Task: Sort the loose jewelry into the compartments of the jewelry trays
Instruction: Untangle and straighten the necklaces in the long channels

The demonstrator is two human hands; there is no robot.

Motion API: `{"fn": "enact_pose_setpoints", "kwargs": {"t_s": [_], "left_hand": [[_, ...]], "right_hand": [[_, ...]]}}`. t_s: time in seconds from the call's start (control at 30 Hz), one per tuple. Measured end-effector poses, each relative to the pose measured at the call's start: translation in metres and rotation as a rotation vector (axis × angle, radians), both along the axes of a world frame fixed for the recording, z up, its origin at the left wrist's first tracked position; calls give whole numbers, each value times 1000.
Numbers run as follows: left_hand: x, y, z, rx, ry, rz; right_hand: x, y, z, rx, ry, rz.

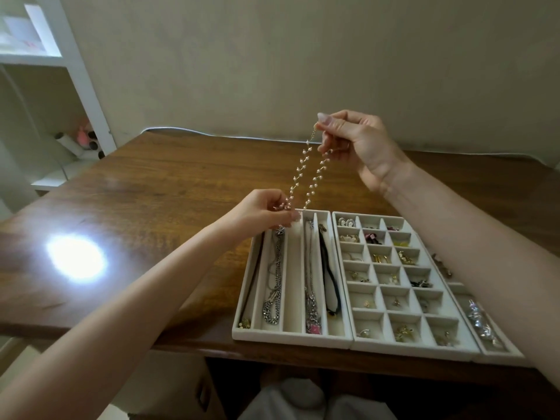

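Surface: dark wooden desk, pushed against a plain beige wall. White shelf unit beyond the desk's far left corner. Bright glare spot on the wood toward the left edge.

Three pale trays sit side by side at the near edge, right of centre: long-slot tray, grid tray touching it, and a third tray partly hidden under my right forearm. Silver chains and a black cord lie in separate long slots; small earrings fill the grid cells.

Hands: my right hand is raised well above the desk, thumb and forefinger pinched on the top end of the pearl necklace. My left hand is lower, just over the far end of the long-slot tray, fingers curled around the necklace's bottom loop.

Necklace: two strands of small pale pink-white beads on a fine chain, stretched at a slant between both hands, clear of the trays. Clasp detail too small to tell.
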State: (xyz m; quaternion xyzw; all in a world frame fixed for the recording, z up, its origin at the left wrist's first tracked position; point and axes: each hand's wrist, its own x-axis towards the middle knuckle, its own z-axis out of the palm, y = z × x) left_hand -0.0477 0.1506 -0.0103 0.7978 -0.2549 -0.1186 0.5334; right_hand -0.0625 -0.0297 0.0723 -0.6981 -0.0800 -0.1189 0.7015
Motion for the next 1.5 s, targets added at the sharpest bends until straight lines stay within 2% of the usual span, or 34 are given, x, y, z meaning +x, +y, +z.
{"fn": "enact_pose_setpoints", "kwargs": {"t_s": [0.2,0.4,0.67,0.77,0.9,1.0,1.17,1.23,1.33,1.5], "left_hand": [[-10,9,-2,-50,23,43],[-15,7,4,-277,94,87],[-13,4,10,-845,369,-112],[-15,2,13,-864,399,-169],[-14,5,13,-865,297,-135],[-13,10,15,-917,296,-146],[-14,10,16,-854,304,-204],[-16,7,15,-715,255,-114],[-20,3,7,-442,125,128],[-25,3,-3,-211,15,224]], "right_hand": [[0,-5,0,10,18,-47],[-4,-9,-2,-70,33,-26],[-9,-8,-4,-404,-19,-163],[-7,-9,-12,-513,-30,-181],[0,-16,-21,-546,-45,-201],[-2,-18,-24,-559,-42,-202],[-9,-14,-24,-567,-15,-193],[-7,-15,-23,-533,-11,-173],[-4,-16,-22,-505,-2,-157],[4,-16,-26,-449,51,-108]]}}
